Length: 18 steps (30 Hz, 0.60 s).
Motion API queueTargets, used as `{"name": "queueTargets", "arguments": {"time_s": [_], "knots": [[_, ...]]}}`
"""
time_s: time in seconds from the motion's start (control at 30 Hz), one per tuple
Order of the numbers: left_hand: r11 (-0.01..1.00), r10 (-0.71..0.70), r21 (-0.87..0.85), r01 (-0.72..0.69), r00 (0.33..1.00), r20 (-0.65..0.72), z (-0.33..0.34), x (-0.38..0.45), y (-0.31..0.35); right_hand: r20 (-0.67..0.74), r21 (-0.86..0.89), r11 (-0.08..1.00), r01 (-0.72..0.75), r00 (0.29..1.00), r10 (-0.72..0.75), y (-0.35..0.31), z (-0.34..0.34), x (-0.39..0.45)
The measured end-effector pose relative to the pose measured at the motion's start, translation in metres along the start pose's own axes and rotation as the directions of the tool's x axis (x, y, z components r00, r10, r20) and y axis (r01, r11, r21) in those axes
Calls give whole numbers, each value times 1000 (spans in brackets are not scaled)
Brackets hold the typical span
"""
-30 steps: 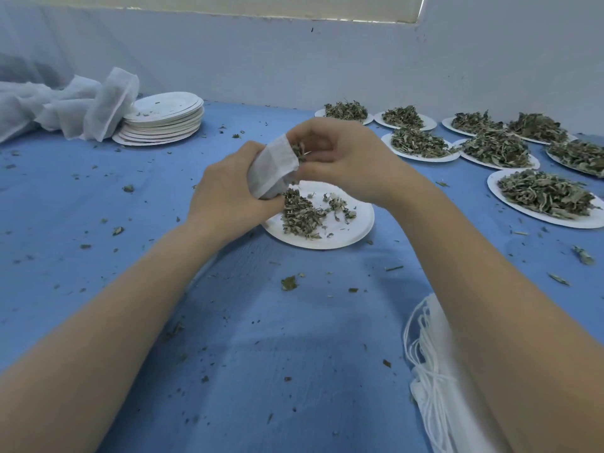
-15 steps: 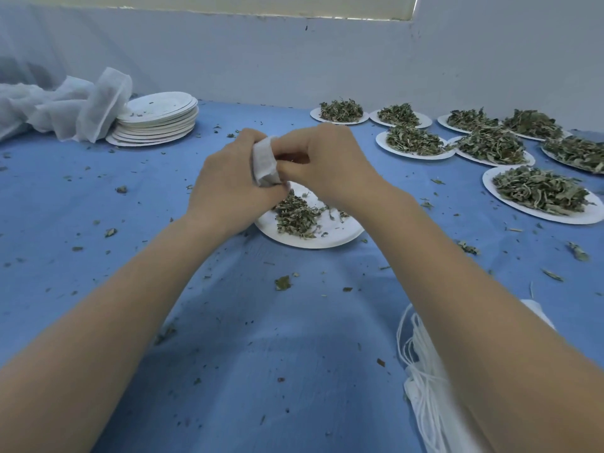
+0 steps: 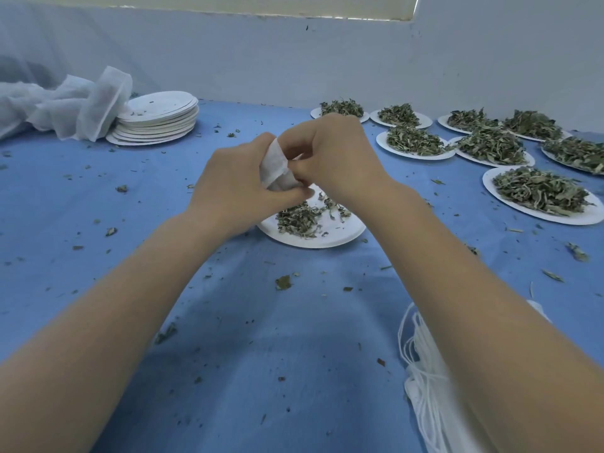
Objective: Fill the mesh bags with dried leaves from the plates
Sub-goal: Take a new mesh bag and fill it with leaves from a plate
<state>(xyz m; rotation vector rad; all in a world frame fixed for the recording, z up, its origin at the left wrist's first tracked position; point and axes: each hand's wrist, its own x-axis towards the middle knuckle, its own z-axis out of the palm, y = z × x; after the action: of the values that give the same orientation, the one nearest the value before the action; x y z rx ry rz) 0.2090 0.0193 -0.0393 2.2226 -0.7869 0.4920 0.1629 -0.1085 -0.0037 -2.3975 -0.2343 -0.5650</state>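
Both my hands have closed together at mid-frame: left hand [image 3: 238,184] grips the mesh bag [image 3: 276,166], right hand [image 3: 330,155] pinches its mouth, above the plate [image 3: 340,238] of dried leaves [image 3: 299,219]

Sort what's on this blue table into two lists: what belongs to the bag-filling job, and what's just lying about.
Job:
- small white mesh bag, held by left hand and right hand
- white paper plate under the hands, with loose dried green leaves
- heaped leaf plates
- white bags with drawstrings

Lying about:
- stack of used white plates
- crumpled white fabric
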Motion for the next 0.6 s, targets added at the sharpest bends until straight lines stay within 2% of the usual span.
{"name": "queueTargets", "arguments": {"time_s": [0.13,0.23,0.3,0.43,0.5,0.6], "knots": [[995,-69,-72,71,997,26,2,0,3,-40,-50,999,-17,999,15,-3,9,-2],[994,-41,-103,45,998,36,2,-1,2,-20,-17,997,-73,997,72,-2,8,-1],[996,6,-93,1,998,69,1,-1,-1,42,36,997,-71,997,69,1,3,0],[999,47,-6,-47,995,87,-4,4,-10,276,109,991,-80,960,47,11,-11,-1],[998,44,36,-46,998,50,-5,6,-16,268,251,963,-95,963,25,15,-17,-3],[998,-12,63,14,1000,-19,-5,7,-24,156,405,907,-117,986,57,23,-20,-1]]}}
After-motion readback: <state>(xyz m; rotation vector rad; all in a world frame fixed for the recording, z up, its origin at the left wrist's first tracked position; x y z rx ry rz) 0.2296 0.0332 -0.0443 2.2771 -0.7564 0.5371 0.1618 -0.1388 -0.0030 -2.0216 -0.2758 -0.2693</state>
